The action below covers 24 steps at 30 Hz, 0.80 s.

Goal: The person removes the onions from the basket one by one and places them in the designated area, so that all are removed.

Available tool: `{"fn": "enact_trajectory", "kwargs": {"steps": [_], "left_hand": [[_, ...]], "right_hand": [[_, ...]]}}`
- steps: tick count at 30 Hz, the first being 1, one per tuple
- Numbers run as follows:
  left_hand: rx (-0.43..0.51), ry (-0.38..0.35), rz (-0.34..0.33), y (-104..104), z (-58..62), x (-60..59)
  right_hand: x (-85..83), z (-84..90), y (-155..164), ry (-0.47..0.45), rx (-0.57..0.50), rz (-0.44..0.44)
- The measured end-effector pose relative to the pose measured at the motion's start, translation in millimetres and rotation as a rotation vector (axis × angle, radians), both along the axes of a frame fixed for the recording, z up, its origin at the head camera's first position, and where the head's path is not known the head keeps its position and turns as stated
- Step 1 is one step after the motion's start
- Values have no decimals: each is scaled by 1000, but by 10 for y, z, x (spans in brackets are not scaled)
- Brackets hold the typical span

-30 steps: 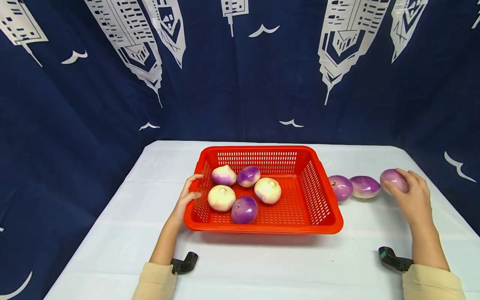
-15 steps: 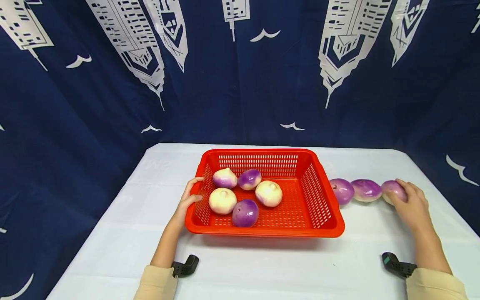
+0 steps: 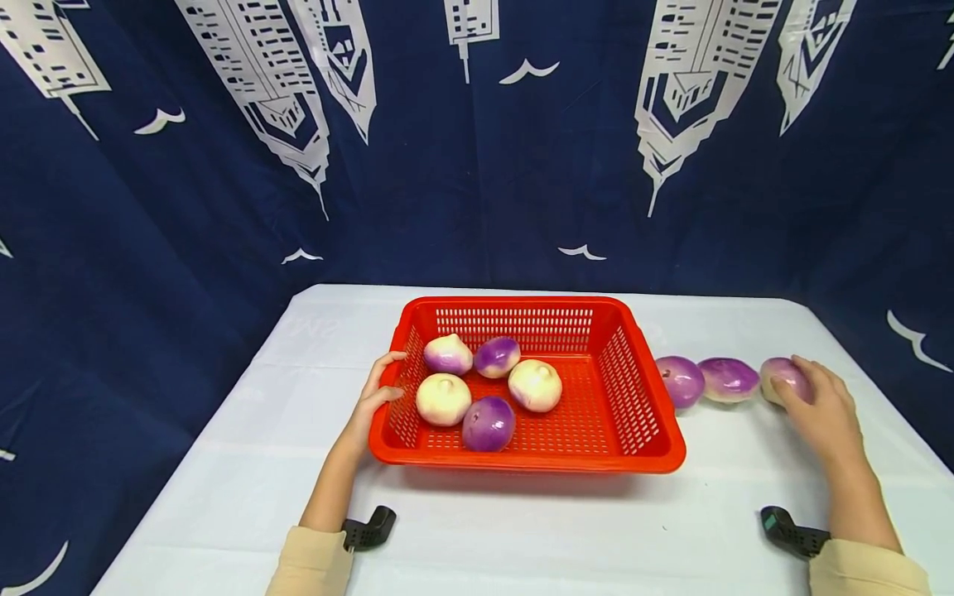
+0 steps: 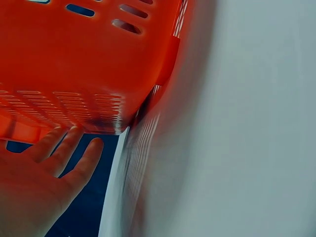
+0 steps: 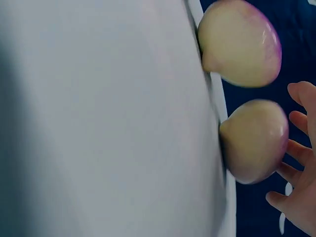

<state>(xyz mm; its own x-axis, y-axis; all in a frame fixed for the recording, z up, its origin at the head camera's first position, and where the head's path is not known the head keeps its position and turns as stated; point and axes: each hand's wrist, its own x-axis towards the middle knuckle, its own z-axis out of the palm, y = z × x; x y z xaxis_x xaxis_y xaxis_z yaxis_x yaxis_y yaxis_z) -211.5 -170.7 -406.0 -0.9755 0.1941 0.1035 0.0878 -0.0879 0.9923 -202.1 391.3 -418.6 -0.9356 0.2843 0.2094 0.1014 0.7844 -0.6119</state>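
Observation:
A red plastic basket (image 3: 596,466) with slotted walls stands mid-table, holding several purple-and-white turnips (image 3: 535,386). At its left rim, my left hand (image 3: 370,397) grips with fingers and thumb over the edge; in the left wrist view some of its fingers (image 4: 64,153) reach along the outer wall. My right hand (image 3: 827,406) is around the near side of the rightmost turnip (image 3: 782,379) on the table. The right wrist view shows that turnip (image 5: 256,140) on the cloth, with loosely spread fingers (image 5: 298,150) right beside its purple side.
Two more turnips lie in line between the basket and my right hand: a middle one (image 3: 729,380) and one (image 3: 681,381) beside the basket wall. A white cloth (image 3: 537,538) covers the table. Behind hangs a dark blue printed curtain (image 3: 462,199).
My right hand has lowered the turnip onto the table at the right end of the row, and its fingers have loosened. The left hand stays on the basket rim.

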Motion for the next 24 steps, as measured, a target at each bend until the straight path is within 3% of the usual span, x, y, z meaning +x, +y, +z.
{"fn": "enact_trajectory", "kwargs": {"steps": [14,24], "left_hand": [[0,5,-4,4,-2,-6],[11,3,-5,8,6,5]], "right_hand": [[-6,463,-482,-8,21,61],[103,788,-821,47,65,133]]}}
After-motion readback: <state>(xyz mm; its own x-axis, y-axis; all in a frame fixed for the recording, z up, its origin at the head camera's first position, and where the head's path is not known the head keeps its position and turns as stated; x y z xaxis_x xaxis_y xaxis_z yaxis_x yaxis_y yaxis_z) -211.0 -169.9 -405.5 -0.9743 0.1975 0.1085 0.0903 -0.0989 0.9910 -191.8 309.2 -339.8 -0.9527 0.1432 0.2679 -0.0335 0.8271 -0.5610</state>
